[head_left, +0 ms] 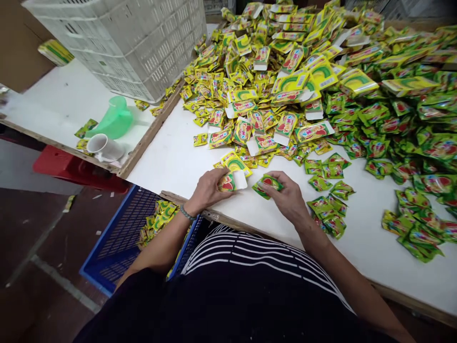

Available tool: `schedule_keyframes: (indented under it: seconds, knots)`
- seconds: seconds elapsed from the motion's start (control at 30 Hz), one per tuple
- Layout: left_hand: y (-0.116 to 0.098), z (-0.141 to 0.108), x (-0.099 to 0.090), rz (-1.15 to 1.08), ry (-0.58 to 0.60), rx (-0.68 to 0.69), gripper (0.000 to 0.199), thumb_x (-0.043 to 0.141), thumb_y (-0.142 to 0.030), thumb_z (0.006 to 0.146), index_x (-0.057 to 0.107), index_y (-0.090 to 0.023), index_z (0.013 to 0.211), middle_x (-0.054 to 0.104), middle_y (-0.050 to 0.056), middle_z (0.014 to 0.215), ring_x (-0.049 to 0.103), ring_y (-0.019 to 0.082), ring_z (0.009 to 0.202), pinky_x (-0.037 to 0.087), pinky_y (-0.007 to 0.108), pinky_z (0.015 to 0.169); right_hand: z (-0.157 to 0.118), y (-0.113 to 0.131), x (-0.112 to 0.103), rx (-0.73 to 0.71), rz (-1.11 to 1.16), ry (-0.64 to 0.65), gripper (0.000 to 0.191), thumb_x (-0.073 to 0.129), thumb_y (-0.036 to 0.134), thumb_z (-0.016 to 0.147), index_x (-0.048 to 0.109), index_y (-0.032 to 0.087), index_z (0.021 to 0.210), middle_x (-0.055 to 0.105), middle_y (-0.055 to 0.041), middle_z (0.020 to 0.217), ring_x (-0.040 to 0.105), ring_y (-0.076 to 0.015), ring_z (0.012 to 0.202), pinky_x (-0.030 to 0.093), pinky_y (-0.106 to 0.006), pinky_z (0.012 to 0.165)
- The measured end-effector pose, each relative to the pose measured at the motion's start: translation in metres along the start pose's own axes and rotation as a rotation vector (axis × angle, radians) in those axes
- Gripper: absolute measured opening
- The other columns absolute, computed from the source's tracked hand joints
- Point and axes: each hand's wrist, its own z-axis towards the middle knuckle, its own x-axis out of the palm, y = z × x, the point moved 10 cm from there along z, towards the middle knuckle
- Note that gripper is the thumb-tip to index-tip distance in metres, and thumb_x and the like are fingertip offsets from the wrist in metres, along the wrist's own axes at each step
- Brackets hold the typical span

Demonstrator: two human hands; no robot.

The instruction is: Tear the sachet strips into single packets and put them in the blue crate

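Observation:
My left hand (211, 188) is closed around a small yellow and green candy box (228, 182), whose white flap (240, 180) points right. Just behind it lies another yellow box (236, 163). Between the thumb and fingers of my right hand (285, 193) is a green candy packet (267, 186) with a red fruit picture, apart from the box and to its right. Loose green packets (328, 212) lie on the white table right of that hand. A heap of yellow boxes (291, 83) and small packets spreads over the table beyond both hands.
At the far left stands a white plastic crate (143, 52) on a side table, near a green scoop (114, 119) and a white mug (104, 146). Below the table edge, a blue basket (110, 243) contains yellow packets (159, 219). A red stool (71, 166) is under the side table.

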Motion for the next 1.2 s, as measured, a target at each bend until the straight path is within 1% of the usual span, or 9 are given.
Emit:
schedule_keyframes:
  seconds: [0.13, 0.27, 0.47, 0.57, 0.67, 0.77, 0.9, 1.03, 1.2]
  knots:
    - [-0.012, -0.004, 0.007, 0.026, -0.031, 0.045, 0.058, 0.069, -0.052, 0.079, 0.058, -0.017, 0.124, 0.067, 0.012, 0.112, 0.063, 0.026, 0.102, 0.048, 0.037, 0.088, 0.016, 0.027, 0.023, -0.096, 0.012, -0.001, 0.033, 0.074, 0.046, 0.074, 0.065, 0.020, 0.093, 0.068, -0.0012, 0.087, 0.060, -0.0165, 0.077, 0.050, -0.032, 0.073]
    - [-0.018, -0.007, 0.011, 0.134, -0.014, 0.078, 0.056, 0.063, -0.054, 0.082, 0.057, -0.015, 0.123, 0.066, 0.012, 0.104, 0.062, 0.026, 0.097, 0.046, 0.038, 0.082, 0.022, 0.027, 0.047, -0.167, -0.133, 0.138, 0.025, 0.071, 0.042, 0.077, 0.071, 0.022, 0.089, 0.068, -0.0034, 0.089, 0.060, -0.0191, 0.077, 0.049, -0.034, 0.074]
    - [-0.026, -0.012, 0.019, 0.163, 0.058, 0.103, 0.053, 0.058, -0.053, 0.086, 0.056, -0.014, 0.122, 0.064, 0.013, 0.102, 0.060, 0.027, 0.093, 0.045, 0.038, 0.080, 0.008, 0.019, 0.056, -0.231, -0.394, 0.285, 0.021, 0.053, 0.028, 0.090, 0.070, 0.023, 0.102, 0.064, -0.0066, 0.093, 0.061, -0.0215, 0.086, 0.049, -0.035, 0.080]
    - [-0.037, -0.006, 0.027, 0.153, 0.106, 0.121, 0.052, 0.062, -0.050, 0.084, 0.057, -0.015, 0.122, 0.064, 0.012, 0.102, 0.060, 0.026, 0.094, 0.046, 0.037, 0.080, 0.004, 0.016, 0.049, -0.195, -0.431, 0.238, 0.019, 0.052, 0.025, 0.088, 0.067, 0.023, 0.101, 0.061, -0.0046, 0.087, 0.059, -0.0202, 0.081, 0.049, -0.033, 0.076]
    - [-0.044, 0.003, 0.033, 0.167, 0.125, 0.079, 0.055, 0.066, -0.047, 0.082, 0.055, -0.016, 0.126, 0.063, 0.011, 0.103, 0.060, 0.027, 0.095, 0.047, 0.036, 0.081, 0.007, 0.006, 0.037, -0.091, -0.278, 0.194, 0.024, 0.059, 0.035, 0.086, 0.063, 0.022, 0.105, 0.058, 0.0009, 0.073, 0.057, -0.0165, 0.068, 0.048, -0.029, 0.066]
    - [-0.040, 0.009, 0.037, 0.156, 0.136, -0.010, 0.059, 0.067, -0.048, 0.081, 0.055, -0.017, 0.129, 0.064, 0.011, 0.104, 0.062, 0.027, 0.093, 0.048, 0.036, 0.080, 0.021, -0.004, 0.020, -0.040, -0.136, 0.168, 0.035, 0.057, 0.045, 0.087, 0.060, 0.020, 0.112, 0.063, -0.0006, 0.079, 0.060, -0.0165, 0.068, 0.050, -0.031, 0.065]
    - [-0.034, 0.013, 0.038, 0.131, 0.136, -0.061, 0.064, 0.067, -0.053, 0.081, 0.055, -0.017, 0.133, 0.064, 0.011, 0.107, 0.062, 0.027, 0.096, 0.048, 0.036, 0.081, 0.056, 0.000, -0.007, -0.219, -0.532, 0.012, 0.032, 0.050, 0.020, 0.086, 0.065, 0.017, 0.114, 0.068, -0.0119, 0.107, 0.063, -0.0247, 0.092, 0.050, -0.041, 0.084]
    - [-0.029, 0.014, 0.038, 0.162, 0.133, -0.095, 0.059, 0.065, -0.052, 0.082, 0.057, -0.019, 0.131, 0.064, 0.010, 0.105, 0.062, 0.026, 0.097, 0.048, 0.034, 0.082, 0.080, -0.004, 0.014, -0.416, -0.913, 0.144, 0.037, 0.044, 0.008, 0.085, 0.071, 0.016, 0.109, 0.064, -0.0147, 0.125, 0.053, -0.0305, 0.115, 0.042, -0.046, 0.097]
    - [-0.025, 0.013, 0.037, 0.196, 0.145, -0.123, 0.061, 0.065, -0.052, 0.082, 0.056, -0.019, 0.133, 0.064, 0.010, 0.108, 0.062, 0.026, 0.096, 0.046, 0.034, 0.080, 0.069, -0.008, -0.006, -0.418, -0.658, 0.042, 0.024, 0.045, 0.020, 0.090, 0.067, 0.018, 0.099, 0.070, -0.0128, 0.106, 0.060, -0.0275, 0.101, 0.047, -0.042, 0.089]
